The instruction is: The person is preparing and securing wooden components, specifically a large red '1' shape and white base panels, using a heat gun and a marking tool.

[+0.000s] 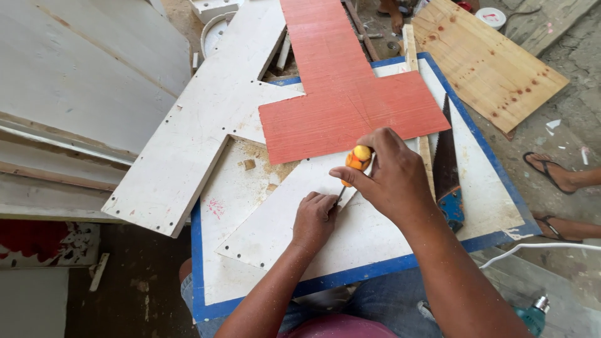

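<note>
My right hand [389,175] grips a screwdriver with a yellow and orange handle [359,158], its shaft pointing down toward a white board [375,228]. My left hand [315,219] rests on that white board with its fingers pinched at the screwdriver's tip; whatever it pinches is hidden. A red cross-shaped board [341,94] lies just beyond the hands, over a blue-edged white tabletop [228,288].
A handsaw [446,169] with a blue handle lies right of my right hand. A long white board [206,119] crosses the left. A plywood sheet [485,59] lies at the upper right. Another person's sandalled feet [554,175] stand at the right. A teal power drill [532,316] sits at the bottom right.
</note>
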